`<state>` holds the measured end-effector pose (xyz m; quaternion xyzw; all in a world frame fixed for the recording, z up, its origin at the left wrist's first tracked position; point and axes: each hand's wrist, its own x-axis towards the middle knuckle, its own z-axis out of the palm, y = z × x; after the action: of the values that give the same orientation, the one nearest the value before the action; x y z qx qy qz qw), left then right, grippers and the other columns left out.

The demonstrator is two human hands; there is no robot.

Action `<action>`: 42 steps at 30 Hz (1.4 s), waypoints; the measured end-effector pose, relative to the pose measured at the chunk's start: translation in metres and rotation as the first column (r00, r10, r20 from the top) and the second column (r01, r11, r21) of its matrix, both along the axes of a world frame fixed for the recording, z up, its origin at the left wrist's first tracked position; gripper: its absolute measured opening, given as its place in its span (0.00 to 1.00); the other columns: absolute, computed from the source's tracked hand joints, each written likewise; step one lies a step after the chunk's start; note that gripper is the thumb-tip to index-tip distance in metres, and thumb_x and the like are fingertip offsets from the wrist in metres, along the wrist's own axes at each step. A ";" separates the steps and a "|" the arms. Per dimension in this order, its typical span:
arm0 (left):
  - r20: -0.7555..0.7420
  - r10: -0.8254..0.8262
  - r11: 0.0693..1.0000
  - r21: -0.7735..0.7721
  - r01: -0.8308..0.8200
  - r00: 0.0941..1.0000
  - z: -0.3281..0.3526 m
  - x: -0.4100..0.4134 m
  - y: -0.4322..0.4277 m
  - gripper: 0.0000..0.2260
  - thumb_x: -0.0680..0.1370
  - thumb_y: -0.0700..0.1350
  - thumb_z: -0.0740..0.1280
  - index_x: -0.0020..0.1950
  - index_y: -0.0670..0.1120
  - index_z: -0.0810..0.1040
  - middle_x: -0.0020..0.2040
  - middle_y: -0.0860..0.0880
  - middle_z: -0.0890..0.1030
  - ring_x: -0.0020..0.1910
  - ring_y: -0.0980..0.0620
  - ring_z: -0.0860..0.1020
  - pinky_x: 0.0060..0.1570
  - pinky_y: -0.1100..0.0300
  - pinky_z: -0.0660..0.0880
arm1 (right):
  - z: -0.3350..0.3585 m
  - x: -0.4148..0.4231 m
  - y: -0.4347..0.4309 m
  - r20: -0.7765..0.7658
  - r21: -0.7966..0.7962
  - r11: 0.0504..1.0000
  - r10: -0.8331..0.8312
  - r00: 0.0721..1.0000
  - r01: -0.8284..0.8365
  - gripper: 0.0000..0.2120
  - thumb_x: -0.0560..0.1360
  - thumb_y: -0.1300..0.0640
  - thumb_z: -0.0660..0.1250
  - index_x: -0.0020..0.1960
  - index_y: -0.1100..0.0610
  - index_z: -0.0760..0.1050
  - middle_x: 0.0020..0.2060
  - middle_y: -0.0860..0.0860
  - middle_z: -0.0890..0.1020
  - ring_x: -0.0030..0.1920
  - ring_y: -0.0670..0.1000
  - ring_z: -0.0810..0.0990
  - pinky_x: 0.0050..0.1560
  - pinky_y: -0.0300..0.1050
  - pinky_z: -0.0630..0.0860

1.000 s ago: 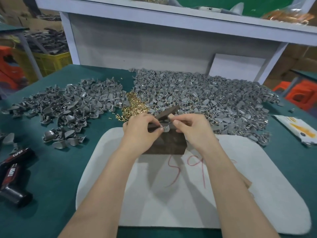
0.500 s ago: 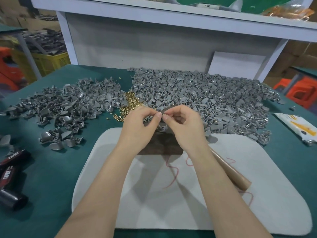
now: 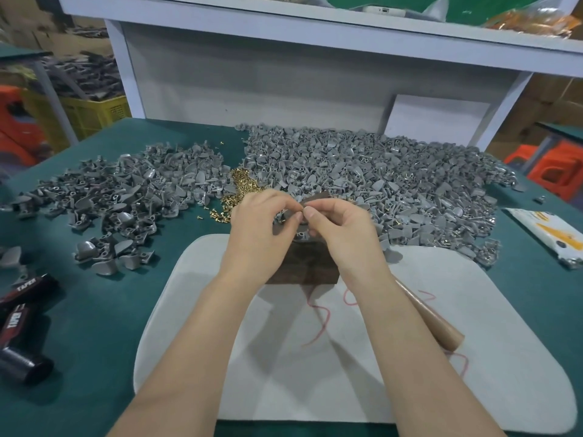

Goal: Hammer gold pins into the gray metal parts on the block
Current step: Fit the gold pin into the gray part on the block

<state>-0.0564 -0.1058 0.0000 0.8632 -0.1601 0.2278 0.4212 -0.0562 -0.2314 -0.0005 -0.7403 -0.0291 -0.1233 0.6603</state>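
A dark brown block (image 3: pixel 303 269) stands at the far edge of the white pad (image 3: pixel 473 357), with a gray metal part (image 3: pixel 301 236) on its top. Both hands meet just above it. My left hand (image 3: pixel 258 228) pinches thumb and forefinger on a gray part, mostly hidden by the fingers. My right hand (image 3: pixel 342 230) pinches against those fingertips; any pin between them is too small to see. The hammer runs under my right palm, with its wooden handle (image 3: pixel 432 320) trailing behind the wrist and its dark head (image 3: pixel 317 198) showing past the fingers. Gold pins (image 3: pixel 241 187) lie heaped behind my left hand.
Large piles of gray parts spread on the green table, one at the left (image 3: pixel 126 197) and one behind and to the right (image 3: pixel 394 178). Black tape rolls (image 3: pixel 19 326) lie at the left edge and a white packet (image 3: pixel 549 231) at the right. A white shelf frame (image 3: pixel 284 74) backs the table.
Both hands rose a little off the block and their fingertips closed together. The hammer handle now shows behind my right wrist.
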 end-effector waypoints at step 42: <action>-0.245 0.005 0.994 0.106 0.021 0.970 -0.011 0.008 0.006 0.02 0.75 0.43 0.69 0.45 0.50 0.81 0.42 0.54 0.81 0.49 0.50 0.78 0.56 0.48 0.73 | -0.007 0.008 -0.008 0.057 -0.683 0.727 -0.037 0.998 0.066 0.04 0.75 0.59 0.67 0.45 0.55 0.82 0.40 0.48 0.78 0.44 0.49 0.76 0.48 0.39 0.69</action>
<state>-0.0480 -0.0997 -0.0110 0.9056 -0.1225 0.1088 0.3912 -0.0479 -0.2389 -0.0076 -0.9293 -0.0651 -0.1368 0.3369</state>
